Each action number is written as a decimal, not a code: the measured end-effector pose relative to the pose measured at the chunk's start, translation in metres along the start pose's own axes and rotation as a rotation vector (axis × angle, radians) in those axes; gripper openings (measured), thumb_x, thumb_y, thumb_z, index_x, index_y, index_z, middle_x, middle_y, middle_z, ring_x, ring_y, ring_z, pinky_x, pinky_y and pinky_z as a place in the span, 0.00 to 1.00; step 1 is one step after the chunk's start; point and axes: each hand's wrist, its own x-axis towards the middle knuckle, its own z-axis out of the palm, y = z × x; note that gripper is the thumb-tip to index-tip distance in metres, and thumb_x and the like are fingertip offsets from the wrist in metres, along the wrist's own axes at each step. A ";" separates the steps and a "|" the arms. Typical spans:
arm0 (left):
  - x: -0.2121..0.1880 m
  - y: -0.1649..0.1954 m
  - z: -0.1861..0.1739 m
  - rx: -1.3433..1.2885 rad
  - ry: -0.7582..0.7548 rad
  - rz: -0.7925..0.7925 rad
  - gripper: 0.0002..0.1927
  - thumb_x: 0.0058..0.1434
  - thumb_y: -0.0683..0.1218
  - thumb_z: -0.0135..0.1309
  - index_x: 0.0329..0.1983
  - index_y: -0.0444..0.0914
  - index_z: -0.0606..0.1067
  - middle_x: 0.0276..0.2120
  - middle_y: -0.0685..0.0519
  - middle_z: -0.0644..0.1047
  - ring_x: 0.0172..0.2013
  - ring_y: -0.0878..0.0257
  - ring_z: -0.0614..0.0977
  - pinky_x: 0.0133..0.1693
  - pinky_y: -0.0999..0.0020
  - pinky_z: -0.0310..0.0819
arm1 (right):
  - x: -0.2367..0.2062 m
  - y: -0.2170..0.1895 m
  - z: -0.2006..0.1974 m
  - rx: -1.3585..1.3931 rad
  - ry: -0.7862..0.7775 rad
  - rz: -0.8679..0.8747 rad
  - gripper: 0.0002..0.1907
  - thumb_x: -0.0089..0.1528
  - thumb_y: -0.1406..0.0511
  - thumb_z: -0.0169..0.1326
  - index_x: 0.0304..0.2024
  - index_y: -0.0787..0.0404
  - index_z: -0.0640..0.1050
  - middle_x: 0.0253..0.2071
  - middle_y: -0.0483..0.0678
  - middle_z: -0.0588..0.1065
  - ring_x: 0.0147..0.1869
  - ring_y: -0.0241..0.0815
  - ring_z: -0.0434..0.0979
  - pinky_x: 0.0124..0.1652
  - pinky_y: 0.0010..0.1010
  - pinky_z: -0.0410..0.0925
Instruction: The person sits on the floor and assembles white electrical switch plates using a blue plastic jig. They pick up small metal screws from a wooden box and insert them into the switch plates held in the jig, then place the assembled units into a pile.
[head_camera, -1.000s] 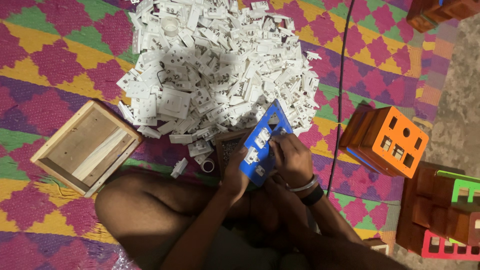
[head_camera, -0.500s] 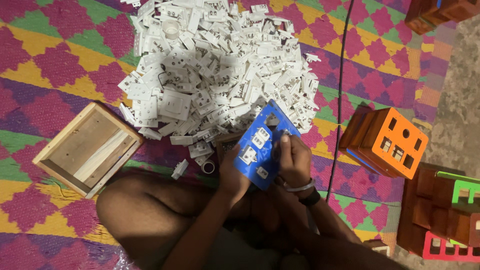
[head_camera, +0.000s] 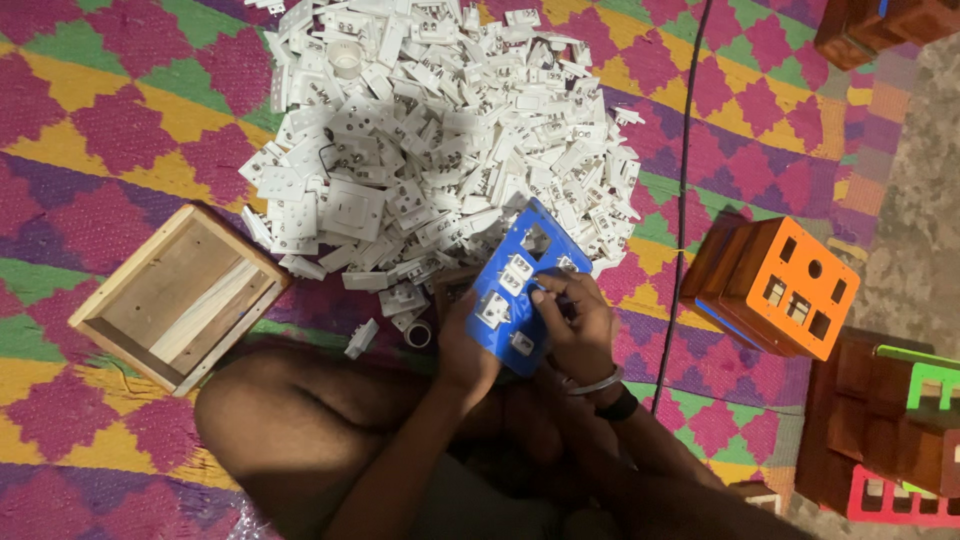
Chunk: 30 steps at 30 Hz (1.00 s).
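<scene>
Left hand (head_camera: 463, 345): grips the lower left edge of the blue plate (head_camera: 520, 290), fingers curled under it, thumb on top.
Right hand (head_camera: 575, 320): rests on the plate's right side, fingertips pinched on a small white part at one cutout; bangle and dark band at the wrist.
Blue plate: tilted, held above the lap between both hands, just below the white pile (head_camera: 440, 130); several white parts seated in its cutouts, one square cutout near the top open.
White pile: heap of white switch and socket parts spread over the mat (head_camera: 90, 110), touching the plate's upper end.
Wooden box (head_camera: 175, 295): open, on the mat to the left, near the knee.
Orange box (head_camera: 785, 290): to the right, with cutouts in its face, well apart from the hands.
Black cable (head_camera: 683, 190): runs down the mat between pile and orange box.
More boxes (head_camera: 890, 420): stacked at lower right, brown with green and pink faces.
</scene>
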 end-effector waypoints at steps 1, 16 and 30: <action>0.000 -0.001 0.001 0.015 -0.007 -0.012 0.27 0.76 0.55 0.36 0.64 0.29 0.67 0.54 0.43 0.76 0.54 0.55 0.77 0.59 0.61 0.69 | 0.001 -0.003 -0.001 -0.024 0.037 -0.087 0.08 0.61 0.68 0.61 0.44 0.62 0.82 0.40 0.47 0.78 0.37 0.40 0.79 0.38 0.28 0.71; -0.007 -0.002 0.010 0.180 0.017 -0.038 0.32 0.71 0.57 0.38 0.71 0.32 0.63 0.62 0.43 0.72 0.62 0.53 0.73 0.64 0.57 0.62 | 0.013 -0.018 -0.012 -0.248 -0.010 -0.496 0.05 0.67 0.71 0.54 0.37 0.68 0.72 0.34 0.58 0.71 0.36 0.62 0.72 0.35 0.47 0.66; -0.006 -0.002 0.001 0.121 -0.027 -0.046 0.31 0.73 0.56 0.37 0.71 0.31 0.62 0.62 0.42 0.71 0.62 0.53 0.73 0.65 0.58 0.64 | 0.011 -0.024 -0.016 -0.240 -0.002 -0.561 0.04 0.64 0.74 0.57 0.41 0.68 0.75 0.38 0.57 0.74 0.39 0.58 0.77 0.37 0.41 0.71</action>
